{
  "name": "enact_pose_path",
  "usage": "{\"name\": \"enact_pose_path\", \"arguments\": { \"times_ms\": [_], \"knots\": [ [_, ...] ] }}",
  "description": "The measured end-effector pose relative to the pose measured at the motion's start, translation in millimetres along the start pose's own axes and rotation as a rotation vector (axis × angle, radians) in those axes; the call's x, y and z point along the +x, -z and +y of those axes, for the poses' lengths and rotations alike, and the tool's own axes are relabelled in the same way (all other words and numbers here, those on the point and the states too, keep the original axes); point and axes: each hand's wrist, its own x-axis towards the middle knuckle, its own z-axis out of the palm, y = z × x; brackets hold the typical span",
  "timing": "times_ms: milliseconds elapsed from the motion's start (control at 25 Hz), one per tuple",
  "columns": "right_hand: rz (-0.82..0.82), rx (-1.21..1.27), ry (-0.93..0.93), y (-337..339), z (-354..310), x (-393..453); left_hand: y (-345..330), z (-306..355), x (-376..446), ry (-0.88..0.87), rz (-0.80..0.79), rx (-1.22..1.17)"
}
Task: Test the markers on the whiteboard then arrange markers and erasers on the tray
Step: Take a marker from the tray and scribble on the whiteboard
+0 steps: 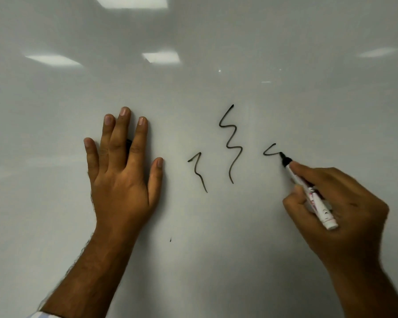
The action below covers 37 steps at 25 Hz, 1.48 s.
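Observation:
A white whiteboard [193, 65] fills the whole view. My right hand [340, 210] grips a white marker [308, 191] with a black tip, and the tip touches the board at the end of a short black stroke [270, 151]. Two finished black squiggles stand to its left, a tall squiggle [232, 143] and a shorter squiggle [199, 173]. My left hand [122, 166] lies flat on the board with straight, spread fingers. A small black thing [129, 143], possibly a cap, shows between its fingers. The tray and erasers are out of view.
A tiny black dot [170, 240] marks the board below the squiggles. Ceiling lights [161, 56] reflect as bright patches across the upper board. A light sleeve cuff [38, 314] shows at the bottom left corner.

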Motion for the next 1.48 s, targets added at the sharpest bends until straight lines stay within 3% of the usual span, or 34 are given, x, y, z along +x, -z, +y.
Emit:
{"name": "enact_pose_path", "arguments": {
  "times_ms": [240,440,640,760,880,1120,1360,1480],
  "knots": [
    [-0.099,0.113,-0.081,9,-15,-33,0,0,-6,-0.007,0.005,-0.039],
    [-0.309,0.217,0.102,-22,-64,-66,0,1,-18,-0.007,0.012,-0.083],
    [-0.181,0.105,0.000,-28,-66,-74,2,-6,-27,-0.027,0.017,-0.163],
    [-0.243,0.072,0.021,-23,-68,-88,2,-6,-27,-0.025,0.021,-0.172],
    [-0.269,0.166,-0.115,-13,-64,-93,3,-5,-29,-0.024,0.023,-0.177],
    [-0.217,0.596,-0.454,0,-67,-99,3,-7,-37,0.011,0.069,-0.280],
    [-0.285,0.669,-0.472,-5,-76,-96,21,-4,-42,0.111,0.162,-0.474],
    [-0.273,0.787,-0.522,-11,-87,-93,43,19,-53,0.349,0.134,-0.717]
  ]
}}
